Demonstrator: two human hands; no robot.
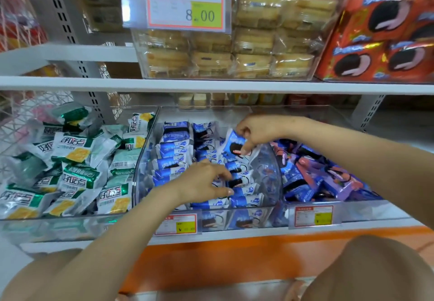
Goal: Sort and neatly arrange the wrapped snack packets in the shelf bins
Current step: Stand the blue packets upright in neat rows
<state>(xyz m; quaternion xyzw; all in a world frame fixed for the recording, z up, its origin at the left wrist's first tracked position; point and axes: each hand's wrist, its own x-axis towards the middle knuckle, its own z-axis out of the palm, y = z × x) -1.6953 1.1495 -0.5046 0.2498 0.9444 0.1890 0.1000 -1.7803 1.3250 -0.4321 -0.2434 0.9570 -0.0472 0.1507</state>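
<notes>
A clear middle bin holds rows of blue-and-white wrapped cookie packets standing on edge. My right hand pinches one blue packet and holds it tilted above the bin's right part. My left hand lies on the middle row with fingers spread, touching the packets there. The right bin holds a loose heap of blue and pink-purple packets. The left bin holds a jumble of green, white and yellow packets.
The upper shelf carries a clear box of yellow cakes with an 8.00 price tag, and red cookie boxes. Price labels clip to the bins' fronts. An orange ledge runs below.
</notes>
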